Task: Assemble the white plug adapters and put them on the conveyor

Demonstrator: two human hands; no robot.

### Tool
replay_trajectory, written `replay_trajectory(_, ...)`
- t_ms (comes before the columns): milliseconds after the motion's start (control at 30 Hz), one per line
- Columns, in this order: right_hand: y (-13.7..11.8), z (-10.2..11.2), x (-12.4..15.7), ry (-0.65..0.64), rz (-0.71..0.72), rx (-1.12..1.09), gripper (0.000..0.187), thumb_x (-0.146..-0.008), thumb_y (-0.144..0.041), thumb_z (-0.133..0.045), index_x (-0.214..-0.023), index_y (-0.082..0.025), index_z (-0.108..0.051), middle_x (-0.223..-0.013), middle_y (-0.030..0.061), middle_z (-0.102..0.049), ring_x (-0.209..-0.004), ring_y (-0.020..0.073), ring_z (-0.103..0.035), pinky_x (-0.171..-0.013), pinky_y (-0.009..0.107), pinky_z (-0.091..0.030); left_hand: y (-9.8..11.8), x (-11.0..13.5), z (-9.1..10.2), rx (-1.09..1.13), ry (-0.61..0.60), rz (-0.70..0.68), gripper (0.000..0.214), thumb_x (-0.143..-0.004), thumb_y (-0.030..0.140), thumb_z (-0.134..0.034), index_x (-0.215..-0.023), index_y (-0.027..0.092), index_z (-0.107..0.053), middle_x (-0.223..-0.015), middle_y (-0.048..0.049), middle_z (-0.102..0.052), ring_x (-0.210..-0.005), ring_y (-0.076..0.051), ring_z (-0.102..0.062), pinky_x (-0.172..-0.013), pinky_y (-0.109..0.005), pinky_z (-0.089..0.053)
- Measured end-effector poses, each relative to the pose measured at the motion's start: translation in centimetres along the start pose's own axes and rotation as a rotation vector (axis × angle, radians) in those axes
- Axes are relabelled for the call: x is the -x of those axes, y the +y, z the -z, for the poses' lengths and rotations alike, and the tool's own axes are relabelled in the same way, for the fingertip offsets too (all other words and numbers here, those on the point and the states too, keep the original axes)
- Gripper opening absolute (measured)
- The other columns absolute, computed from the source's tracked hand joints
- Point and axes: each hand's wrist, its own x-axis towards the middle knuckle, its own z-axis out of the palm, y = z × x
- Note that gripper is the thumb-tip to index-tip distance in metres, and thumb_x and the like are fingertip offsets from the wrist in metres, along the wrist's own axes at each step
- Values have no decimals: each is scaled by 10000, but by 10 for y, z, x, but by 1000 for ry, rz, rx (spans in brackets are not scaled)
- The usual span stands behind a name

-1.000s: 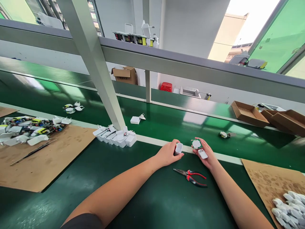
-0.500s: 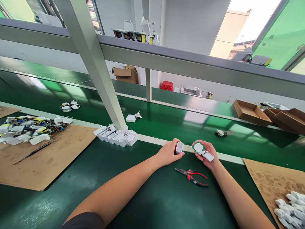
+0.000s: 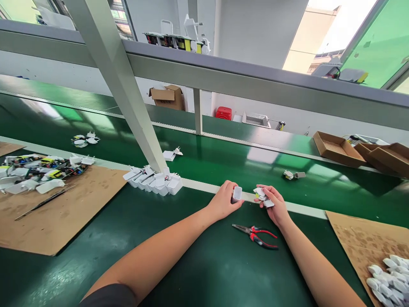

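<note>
Our left hand is curled closed around a small white plastic adapter casing, fingers wrapped on its side and its hollow open end facing up. Just beside it, our right hand pinches a crumpled-looking white adapter part between thumb and fingers, held firmly; its exact form is too small to tell. Both hands hover just above the pale edge strip of the dark green bench mat. Below them on the mat lie long-nose pliers with red and black handles, not touching either hand.

To our right, a cardboard sheet bears a pile of white adapter pieces. To our left, a larger cardboard sheet holds a heap of opened adapters with colored parts and a thin dark tool. A row of white adapter casings stands on the strip.

Farther off, a few adapter pieces lie on the green conveyor belt, with shallow cardboard trays along its far side, and a red container beyond.
</note>
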Motion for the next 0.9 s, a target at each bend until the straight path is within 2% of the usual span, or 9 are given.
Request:
replay_trajectory(67,1,2,-1,-6,-10,-2,238,-964,-431,-767,-1025,-210,-833,-1418,127,-757,-823,226,-830,-594,287,-661,0,0,0,3,-1,2,417,-908,367,-785,-1233,245,-554,-1245,-82,-592,-1114,-279,-645,-941,-431,-583)
replay_trajectory(133,2,4,-1,-17,-22,-11,326,-973,-454,-701,-1116,-203,-853,-1511,134,-706,-981,293,-837,-810,387,-715,0,0,1,6,0,6,407,-918,373,-776,-1232,246,-551,-1251,-82,-590,-1110,-275,-646,-934,-429,-583)
replay_trajectory(167,2,4,-1,-19,-20,-20,358,-964,-451,-675,-1150,-205,-856,-1574,119,-662,-1085,327,-822,-938,434,-703,1,1,1,9,0,10,403,-921,377,-773,-1230,246,-550,-1255,-82,-589,-1105,-273,-648,-929,-426,-583)
replay_trajectory(233,1,6,-1,-23,-6,-65,409,-936,-438,-636,-1192,-208,-856,-1657,81,-588,-1277,379,-754,-1155,493,-609,1,1,2,14,-1,17,400,-924,389,-771,-1225,248,-549,-1251,-80,-589,-1080,-264,-651,-912,-421,-585)
replay_trajectory(333,-1,7,-1,-54,-22,-175,530,-909,-436,-597,-1311,-167,-813,-1595,108,-646,-1434,414,-650,-1315,528,-452,2,1,2,23,-5,28,400,-922,399,-771,-1219,249,-548,-1237,-74,-589,-1039,-252,-653,-891,-416,-588)
replay_trajectory(467,-5,7,-1,-120,-61,-256,620,-842,-376,-615,-1390,-122,-758,-1534,157,-691,-1501,407,-592,-1344,514,-413,3,0,2,36,-8,38,406,-917,396,-770,-1221,250,-544,-1247,-75,-582,-1037,-248,-652,-889,-414,-588)
replay_trajectory(633,-12,8,0,-132,-93,-240,606,-781,-175,-696,-1382,-232,-751,-1583,86,-663,-1506,346,-601,-1306,488,-487,4,0,3,50,-12,51,416,-913,403,-772,-1225,248,-543,-1240,-70,-580,-994,-234,-651,-871,-411,-590)
replay_trajectory(700,-15,8,1,-128,-108,-227,626,-773,-105,-742,-1384,-236,-746,-1588,94,-659,-1510,331,-599,-1294,457,-508,4,0,4,54,-13,53,420,-911,402,-774,-1227,250,-544,-1235,-68,-580,-986,-231,-651,-863,-405,-590)
replay_trajectory(900,-17,11,2,-125,-136,-201,567,-877,-212,-850,-1426,-223,-710,-1563,123,-673,-1494,337,-617,-1231,448,-575,5,0,4,57,-15,58,415,-912,407,-773,-1223,247,-551,-1236,-67,-584,-963,-223,-648,-841,-389,-578)
